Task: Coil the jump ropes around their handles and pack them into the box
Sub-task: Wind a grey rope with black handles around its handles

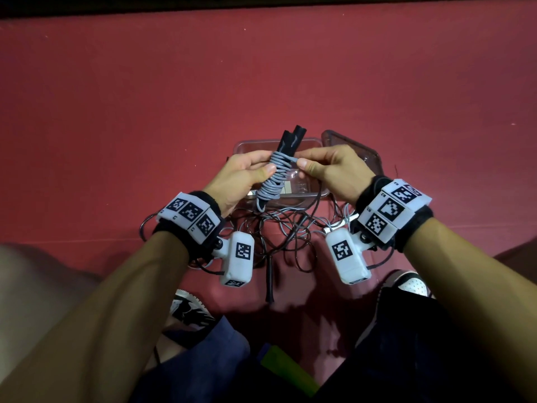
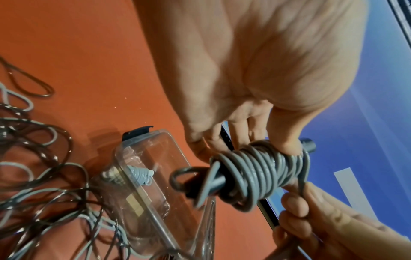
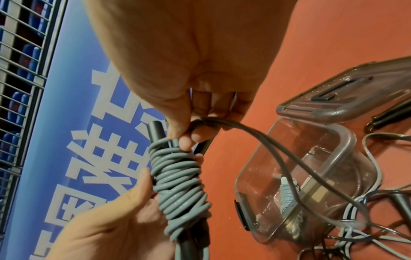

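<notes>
- Floor (image 1: 145, 97): red surface; everything we list here lies on it or is held above it.
- Lid (image 1: 366, 154): clear plastic, lying flat just beside the box, on its right.
- Box (image 1: 308, 194): clear plastic, open, straight ahead beneath our hands. One coiled pale rope bundle (image 3: 286, 193) already lies inside.
- Loose ropes (image 1: 290, 237): a tangle of grey and dark cords on the floor between the box and our feet, with a dark handle (image 1: 270, 283) lying at its near edge. We judge these still await coiling.
- Left hand (image 1: 241, 178): fingers wrapped round the handles of the rope in work, thumb pressing the coils.
- Right hand (image 1: 334, 170): thumb and forefinger pinch the last free stretch of cord at the top of the coil.
- Grey jump rope (image 1: 276, 175): held above the box, wound in many turns round its two black handles (image 1: 290, 139).
- Step in hand, as we judge it: finishing the wrap. Next we must tuck or cinch the tail so the turns hold, then lower the bundle into the box beside the first.
</notes>
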A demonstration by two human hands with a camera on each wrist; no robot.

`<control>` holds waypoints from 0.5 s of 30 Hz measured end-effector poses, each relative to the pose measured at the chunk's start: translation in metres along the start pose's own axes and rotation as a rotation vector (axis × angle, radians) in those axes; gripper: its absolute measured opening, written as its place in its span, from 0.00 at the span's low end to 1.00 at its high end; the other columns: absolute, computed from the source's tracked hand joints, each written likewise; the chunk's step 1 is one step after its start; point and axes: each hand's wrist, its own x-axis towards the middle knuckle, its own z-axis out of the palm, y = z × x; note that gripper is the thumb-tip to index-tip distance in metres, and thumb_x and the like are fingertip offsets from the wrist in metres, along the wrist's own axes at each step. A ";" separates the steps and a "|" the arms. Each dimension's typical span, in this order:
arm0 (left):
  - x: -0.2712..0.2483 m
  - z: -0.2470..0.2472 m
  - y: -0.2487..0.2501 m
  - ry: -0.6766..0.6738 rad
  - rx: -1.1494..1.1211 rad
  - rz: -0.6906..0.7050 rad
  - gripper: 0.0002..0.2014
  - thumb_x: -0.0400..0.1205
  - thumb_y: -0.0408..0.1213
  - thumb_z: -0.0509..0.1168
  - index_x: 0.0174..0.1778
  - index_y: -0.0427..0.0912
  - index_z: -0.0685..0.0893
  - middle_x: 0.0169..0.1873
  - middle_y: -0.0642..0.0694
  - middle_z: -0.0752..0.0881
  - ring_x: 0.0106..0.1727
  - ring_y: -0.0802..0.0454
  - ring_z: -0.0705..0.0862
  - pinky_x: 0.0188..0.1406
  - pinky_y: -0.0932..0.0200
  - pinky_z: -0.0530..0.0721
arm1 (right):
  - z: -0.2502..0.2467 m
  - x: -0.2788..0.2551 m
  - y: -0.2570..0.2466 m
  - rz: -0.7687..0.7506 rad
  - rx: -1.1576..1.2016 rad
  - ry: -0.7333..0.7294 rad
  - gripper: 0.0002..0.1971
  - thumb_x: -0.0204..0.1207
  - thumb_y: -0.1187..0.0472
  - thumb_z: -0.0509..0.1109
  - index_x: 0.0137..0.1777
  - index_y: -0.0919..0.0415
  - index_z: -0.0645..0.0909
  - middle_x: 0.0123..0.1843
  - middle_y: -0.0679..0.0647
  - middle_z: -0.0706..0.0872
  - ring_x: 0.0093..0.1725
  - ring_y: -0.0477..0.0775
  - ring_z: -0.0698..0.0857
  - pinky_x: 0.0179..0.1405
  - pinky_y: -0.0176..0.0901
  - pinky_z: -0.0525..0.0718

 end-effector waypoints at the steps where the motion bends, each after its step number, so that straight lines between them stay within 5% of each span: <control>1: 0.000 0.000 0.000 0.000 0.002 0.001 0.15 0.89 0.26 0.60 0.71 0.35 0.83 0.62 0.36 0.89 0.64 0.44 0.88 0.74 0.43 0.80 | 0.000 0.000 -0.001 0.007 0.019 -0.003 0.09 0.84 0.64 0.69 0.55 0.54 0.90 0.32 0.43 0.89 0.35 0.39 0.85 0.44 0.34 0.84; 3: -0.001 0.001 0.000 -0.020 -0.016 0.004 0.14 0.89 0.27 0.59 0.68 0.37 0.84 0.63 0.36 0.89 0.66 0.43 0.87 0.75 0.44 0.79 | 0.000 0.000 -0.002 0.005 0.004 0.013 0.07 0.84 0.65 0.70 0.51 0.59 0.90 0.31 0.43 0.88 0.32 0.38 0.84 0.41 0.32 0.82; 10: -0.004 0.006 0.002 -0.052 0.038 0.046 0.19 0.75 0.38 0.77 0.63 0.44 0.87 0.55 0.46 0.93 0.60 0.51 0.91 0.61 0.59 0.86 | 0.004 -0.001 0.000 -0.024 -0.062 0.050 0.04 0.79 0.62 0.76 0.42 0.58 0.88 0.38 0.62 0.91 0.37 0.55 0.86 0.50 0.56 0.88; 13: -0.003 0.005 -0.001 -0.019 0.045 0.059 0.14 0.79 0.32 0.75 0.61 0.43 0.88 0.54 0.48 0.94 0.58 0.53 0.91 0.60 0.62 0.85 | 0.004 -0.001 0.000 -0.034 -0.087 0.045 0.04 0.79 0.61 0.75 0.43 0.56 0.89 0.37 0.57 0.90 0.36 0.49 0.86 0.49 0.52 0.88; 15: 0.000 0.004 -0.003 0.017 0.014 0.065 0.12 0.81 0.29 0.74 0.60 0.40 0.88 0.53 0.44 0.93 0.57 0.50 0.91 0.61 0.56 0.87 | 0.001 0.000 -0.002 -0.038 -0.096 0.031 0.06 0.82 0.64 0.71 0.47 0.56 0.89 0.35 0.49 0.89 0.36 0.42 0.86 0.47 0.40 0.86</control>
